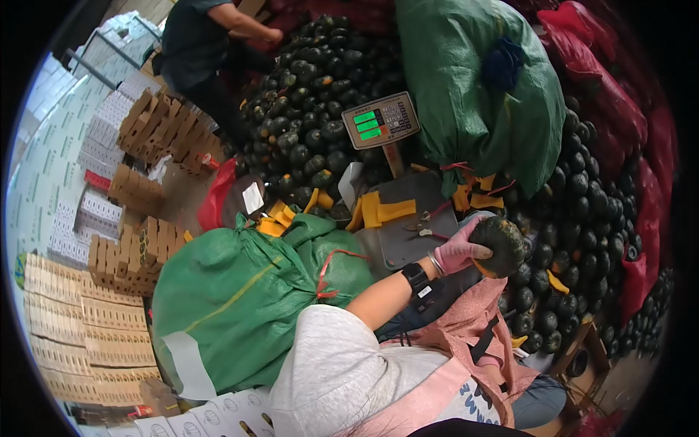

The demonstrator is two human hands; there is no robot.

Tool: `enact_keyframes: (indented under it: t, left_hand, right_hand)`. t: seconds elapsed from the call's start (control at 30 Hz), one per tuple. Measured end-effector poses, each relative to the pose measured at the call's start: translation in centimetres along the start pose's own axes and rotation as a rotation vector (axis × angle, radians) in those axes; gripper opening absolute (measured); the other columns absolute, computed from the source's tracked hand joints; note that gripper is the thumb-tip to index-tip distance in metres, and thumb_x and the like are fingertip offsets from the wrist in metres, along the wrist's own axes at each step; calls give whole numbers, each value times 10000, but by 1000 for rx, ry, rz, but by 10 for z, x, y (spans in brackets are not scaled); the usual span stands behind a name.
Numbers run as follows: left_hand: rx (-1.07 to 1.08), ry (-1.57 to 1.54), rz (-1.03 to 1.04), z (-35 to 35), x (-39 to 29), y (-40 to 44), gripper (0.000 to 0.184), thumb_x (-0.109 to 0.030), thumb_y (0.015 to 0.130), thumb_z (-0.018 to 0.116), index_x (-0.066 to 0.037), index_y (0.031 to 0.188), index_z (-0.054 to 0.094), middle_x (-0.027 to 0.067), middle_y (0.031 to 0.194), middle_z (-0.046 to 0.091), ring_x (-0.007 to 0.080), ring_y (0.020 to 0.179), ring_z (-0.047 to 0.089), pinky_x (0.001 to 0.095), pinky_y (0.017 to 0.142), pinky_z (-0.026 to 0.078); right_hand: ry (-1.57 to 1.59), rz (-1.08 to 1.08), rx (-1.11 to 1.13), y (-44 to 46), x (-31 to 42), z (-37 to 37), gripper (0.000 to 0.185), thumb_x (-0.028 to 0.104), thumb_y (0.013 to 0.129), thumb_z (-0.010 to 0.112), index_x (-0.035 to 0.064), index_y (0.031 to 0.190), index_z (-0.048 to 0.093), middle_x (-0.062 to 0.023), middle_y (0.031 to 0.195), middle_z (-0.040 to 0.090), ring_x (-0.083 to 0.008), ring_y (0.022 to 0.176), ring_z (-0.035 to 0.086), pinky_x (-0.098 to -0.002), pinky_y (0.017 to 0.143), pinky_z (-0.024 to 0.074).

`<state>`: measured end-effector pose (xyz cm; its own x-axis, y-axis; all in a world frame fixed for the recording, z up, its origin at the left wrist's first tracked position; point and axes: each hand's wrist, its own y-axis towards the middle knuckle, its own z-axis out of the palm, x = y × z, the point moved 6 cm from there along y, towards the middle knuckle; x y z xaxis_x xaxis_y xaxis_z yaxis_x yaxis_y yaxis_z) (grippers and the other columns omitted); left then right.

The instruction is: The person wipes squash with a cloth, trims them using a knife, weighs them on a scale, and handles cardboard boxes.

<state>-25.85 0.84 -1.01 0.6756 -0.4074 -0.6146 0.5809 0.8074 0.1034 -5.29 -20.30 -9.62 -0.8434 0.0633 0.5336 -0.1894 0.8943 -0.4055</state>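
Note:
My left hand (457, 249), in a pink glove, is closed around a dark green squash (498, 246) with an orange patch low on its side. A dark scale platform (411, 244) lies just left of that hand, with pliers-like snips (424, 226) on it. The scale's display (381, 121) glows green above the platform. Low in the view, a small pink patch (491, 361) among the folds of the apron (477, 309) looks like part of my right hand; its fingers are hidden.
Green sacks (233, 298) fill the left foreground, and another green sack (473, 87) stands behind the scale. Dark squashes (313, 95) are heaped behind and at the right. Another person (200, 54) bends at the upper left, near stacked cartons (164, 131). Orange strips lie around the scale.

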Motion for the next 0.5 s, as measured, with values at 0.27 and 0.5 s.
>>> enact_keyframes:
  t: [0.27,0.5]
  left_hand:
    - [2,-2,-3,-3,2,0,713,11,672,688,-94,1312,392,65,1228,530,205,1152,507,371,1000,399]
    - [102,-44,-109,7,-1,2,720,-51,650,733,-45,1297,417,79,1215,551,217,1150,520,368,996,407]
  right_hand:
    - [15,14,-26,-13,-11,-12,346,243,929,495,126,1253,515,-34,1009,605,-192,881,557,-298,776,446]
    - [160,-61,-192,-31,-16,-42,360,252,936,492,133,1275,504,-21,1004,600,-184,867,549,-290,763,444]
